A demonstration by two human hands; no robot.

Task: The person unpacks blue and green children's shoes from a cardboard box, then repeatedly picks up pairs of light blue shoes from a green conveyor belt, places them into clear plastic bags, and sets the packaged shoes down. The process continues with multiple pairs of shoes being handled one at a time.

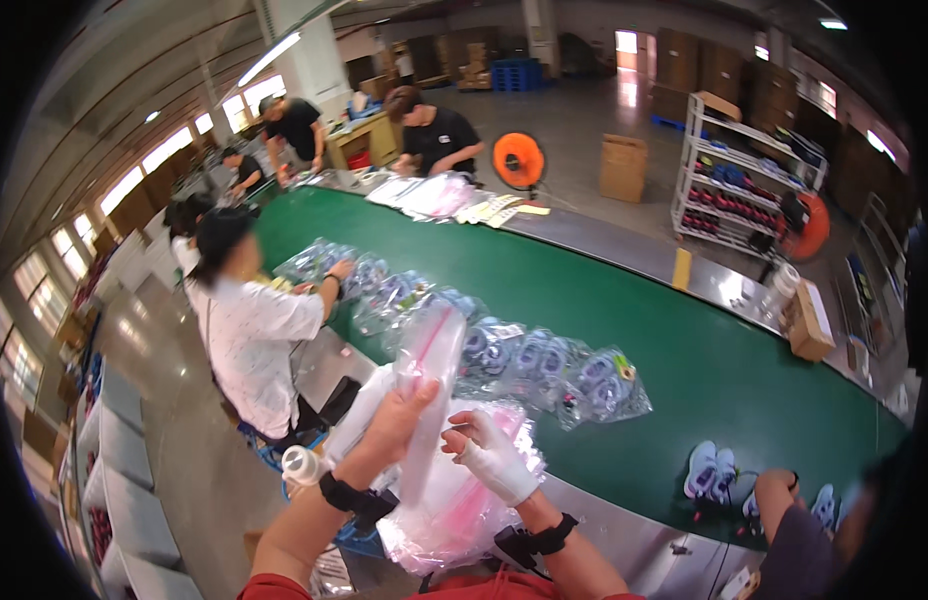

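Observation:
My left hand [396, 418] grips a clear plastic bag [430, 350] with a pink strip along its top and holds it upright above the bench edge. Beside it, my right hand [496, 466] wears a white covering that leaves the fingertips bare. Its fingers are bent and apart, with nothing seen between them. Under both hands lies a heap of clear and pink plastic bags [464, 525]. Just beyond, a row of light blue shoes in clear bags [544, 358] lies on the green conveyor belt [684, 375].
At the right, unbagged shoes [709, 470] sit on the belt near a co-worker's arm [779, 505]. Another co-worker [254, 330] at the left handles bagged shoes. A white bottle [302, 465] stands by my left forearm. Across the belt are an orange fan [518, 160] and a shoe rack [734, 185].

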